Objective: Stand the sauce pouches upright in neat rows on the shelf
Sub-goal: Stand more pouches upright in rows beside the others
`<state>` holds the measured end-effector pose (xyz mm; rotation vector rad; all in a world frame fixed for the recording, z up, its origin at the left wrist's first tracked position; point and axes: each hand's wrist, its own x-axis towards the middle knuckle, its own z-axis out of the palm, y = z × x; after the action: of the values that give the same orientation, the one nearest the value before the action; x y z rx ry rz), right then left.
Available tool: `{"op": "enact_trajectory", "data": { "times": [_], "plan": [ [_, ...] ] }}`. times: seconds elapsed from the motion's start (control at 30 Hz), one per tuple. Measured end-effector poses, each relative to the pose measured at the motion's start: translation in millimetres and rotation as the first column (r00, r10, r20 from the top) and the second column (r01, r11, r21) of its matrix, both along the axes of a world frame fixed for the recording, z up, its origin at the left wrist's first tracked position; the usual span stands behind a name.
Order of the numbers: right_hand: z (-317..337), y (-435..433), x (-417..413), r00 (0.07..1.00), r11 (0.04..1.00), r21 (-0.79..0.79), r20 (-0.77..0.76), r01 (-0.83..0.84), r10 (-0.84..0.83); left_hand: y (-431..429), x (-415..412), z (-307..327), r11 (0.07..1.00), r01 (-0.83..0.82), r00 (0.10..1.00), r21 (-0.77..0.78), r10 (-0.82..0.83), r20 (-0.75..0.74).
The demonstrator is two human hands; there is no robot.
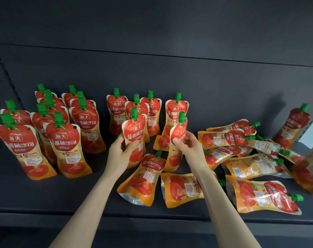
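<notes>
Each hand grips one tomato sauce pouch upright by its waist, left hand (121,151) holding the left pouch (134,138) and right hand (187,143) the right pouch (178,138), to extend the standing rows (62,133) at nine o'clock, away from the fallen pile (241,167) at three.

You're standing in a shop — a dark metal shelf (45,190) with a slotted upright (8,76) at its back panel, stocked with many identical tomato sauce pouches (66,145).

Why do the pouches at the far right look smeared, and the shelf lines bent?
Head view: the wide-angle lens bows the shelf edges; the pouches at the right edge blur, while the pouch in the left hand stays fairly sharp; foil glints on the lying pouch.
</notes>
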<state>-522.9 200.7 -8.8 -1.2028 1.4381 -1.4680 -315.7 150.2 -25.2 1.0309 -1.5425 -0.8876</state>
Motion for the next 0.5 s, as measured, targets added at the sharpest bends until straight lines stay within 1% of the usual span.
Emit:
{"op": "enact_trajectory", "data": {
  "times": [0.07, 0.1, 0.2, 0.27, 0.33, 0.4, 0.5],
  "plan": [
    [1, 0, 1, 0.999, 0.999, -0.005, -0.013, 0.046, -0.046, -2, 3, 1, 1.000, 0.006, 1.000, 0.015, -0.006, -0.003],
    [2, 1, 0, 0.999, 0.999, 0.010, -0.012, 0.036, -0.036, -3, 4, 1, 1.000, 0.015, 1.000, 0.024, -0.016, 0.005],
    [2, 4, -8, 0.996, 0.997, 0.056, -0.070, -0.056, 0.060, -6, 6, -4, 0.998, 0.030, 0.996, 0.049, -0.034, 0.083],
    [4, 5, -16, 0.989, 0.995, 0.045, -0.116, -0.086, 0.090, -7, 8, -8, 0.999, 0.016, 0.994, 0.046, -0.021, 0.107],
    [6, 4, -20, 0.987, 0.999, 0.004, -0.154, -0.043, 0.043, -9, 11, -8, 1.000, -0.008, 0.994, 0.023, 0.005, 0.107],
    [5, 2, -21, 0.983, 0.998, -0.043, -0.180, 0.040, -0.047, -11, 15, -5, 1.000, -0.017, 0.994, 0.007, 0.016, 0.108],
    [1, -4, -18, 0.975, 0.988, -0.083, -0.173, 0.127, -0.140, -18, 22, -2, 1.000, -0.011, 0.995, 0.013, 0.009, 0.103]
  ]
}}
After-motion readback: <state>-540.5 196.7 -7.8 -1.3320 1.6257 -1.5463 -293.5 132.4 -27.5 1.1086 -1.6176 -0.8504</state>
